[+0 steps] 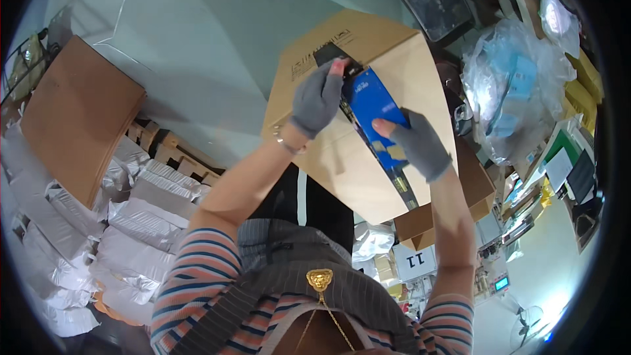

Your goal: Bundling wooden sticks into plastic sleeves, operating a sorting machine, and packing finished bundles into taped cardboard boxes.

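Observation:
A large tan cardboard box is in front of me. Along its middle runs a black strip, perhaps tape, from the far side toward the near edge. Over this strip is a flat, rectangular blue object with pale print and small yellowish patches near its lower end; its exact kind is unclear. My right hand, in a grey glove with a bare thumb tip, grips its right side. My left hand, gloved likewise, is closed at the upper end, by a dark piece that the fingers partly cover.
Brown cardboard sheets and many silvery-white wrapped packages lie to the left. Clear plastic bags with blue contents are at the right. Another open carton stands close by my right forearm. A dark tray-like panel lies at the far right.

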Motion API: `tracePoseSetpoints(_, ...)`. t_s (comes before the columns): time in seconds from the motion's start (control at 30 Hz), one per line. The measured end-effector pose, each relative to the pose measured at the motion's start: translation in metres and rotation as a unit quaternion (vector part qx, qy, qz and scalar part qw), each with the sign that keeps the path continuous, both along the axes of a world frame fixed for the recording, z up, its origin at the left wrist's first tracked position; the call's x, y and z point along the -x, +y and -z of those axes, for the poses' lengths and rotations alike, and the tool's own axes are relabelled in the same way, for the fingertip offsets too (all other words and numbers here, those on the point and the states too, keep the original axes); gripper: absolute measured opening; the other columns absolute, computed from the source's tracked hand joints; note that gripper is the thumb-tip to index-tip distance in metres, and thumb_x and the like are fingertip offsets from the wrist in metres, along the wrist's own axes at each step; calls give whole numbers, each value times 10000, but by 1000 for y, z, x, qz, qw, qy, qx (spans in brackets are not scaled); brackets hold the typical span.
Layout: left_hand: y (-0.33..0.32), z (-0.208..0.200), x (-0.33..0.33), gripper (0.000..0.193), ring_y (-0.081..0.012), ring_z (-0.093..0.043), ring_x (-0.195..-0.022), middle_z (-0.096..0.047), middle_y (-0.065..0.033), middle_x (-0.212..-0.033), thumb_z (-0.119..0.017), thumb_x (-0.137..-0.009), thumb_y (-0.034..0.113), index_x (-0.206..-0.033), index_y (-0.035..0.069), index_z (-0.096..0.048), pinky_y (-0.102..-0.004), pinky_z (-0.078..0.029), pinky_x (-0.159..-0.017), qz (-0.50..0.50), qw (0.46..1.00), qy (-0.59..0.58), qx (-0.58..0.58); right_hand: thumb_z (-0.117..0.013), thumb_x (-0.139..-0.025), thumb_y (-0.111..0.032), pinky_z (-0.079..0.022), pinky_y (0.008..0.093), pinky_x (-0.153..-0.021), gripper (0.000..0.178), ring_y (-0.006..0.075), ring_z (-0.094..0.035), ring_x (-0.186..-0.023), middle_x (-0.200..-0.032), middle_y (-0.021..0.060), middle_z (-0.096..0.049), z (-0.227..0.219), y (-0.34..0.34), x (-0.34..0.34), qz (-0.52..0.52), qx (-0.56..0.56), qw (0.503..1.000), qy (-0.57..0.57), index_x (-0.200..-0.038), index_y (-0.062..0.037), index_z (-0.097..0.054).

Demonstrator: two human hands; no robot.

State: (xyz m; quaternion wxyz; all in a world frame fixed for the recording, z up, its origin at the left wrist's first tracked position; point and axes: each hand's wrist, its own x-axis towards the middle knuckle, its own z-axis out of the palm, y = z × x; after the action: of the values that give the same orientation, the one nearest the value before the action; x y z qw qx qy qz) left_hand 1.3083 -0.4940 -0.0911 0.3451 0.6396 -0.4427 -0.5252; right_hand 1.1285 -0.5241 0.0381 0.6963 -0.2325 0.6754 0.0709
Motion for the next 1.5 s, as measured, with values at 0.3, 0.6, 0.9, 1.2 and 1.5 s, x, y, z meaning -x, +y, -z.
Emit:
tracePoseSetpoints(0.3,-2,0,13,468,-285,-627,-762,-667,-95,-803,-561,-850,554,-943,113,-686,-361,-474,-705,82,987,-139,9,-738,-784,-325,-506,264,-708,542,116,-600,-765,-913,63,-643,-26,149,95,102,43,992,-63,-1149,39,-572)
tracePoseSetpoints(0.6,-21,19,-13,477,-196,-644,-864,-711,-97,-939,-610,-877,463,-1042,21,-683,-309,-475,-811,100,944,-283,135,-783,-669,-512,-502,295,-728,691,143,-620,-804,-869,92,-671,-10,344,261,77,91,993,6,-1038,52,-634)
tracePoseSetpoints(0.9,-37,30,-37,462,-129,-624,-828,-710,-87,-957,-567,-919,420,-1064,-6,-673,-289,-480,-768,120,911,-380,102,-761,-631,-615,-513,330,-748,789,192,-651,-820,-871,134,-678,38,421,320,111,97,987,-59,-1046,45,-642)
tracePoseSetpoints(1.2,-34,21,-40,517,-116,-568,-761,-669,-62,-849,-586,-905,447,-1005,-53,-677,-269,-472,-716,74,919,-385,43,-740,-618,-657,-525,357,-741,795,241,-672,-786,-861,145,-685,228,515,323,153,108,981,-42,-1039,12,-659)
tracePoseSetpoints(1.5,-41,16,-30,517,-120,-564,-749,-646,-53,-847,-588,-897,478,-915,-29,-685,-277,-480,-703,9,954,-297,26,-653,-846,-422,-493,299,-773,552,224,-629,-848,-1005,151,-653,306,463,272,402,214,890,29,-1143,37,-574)
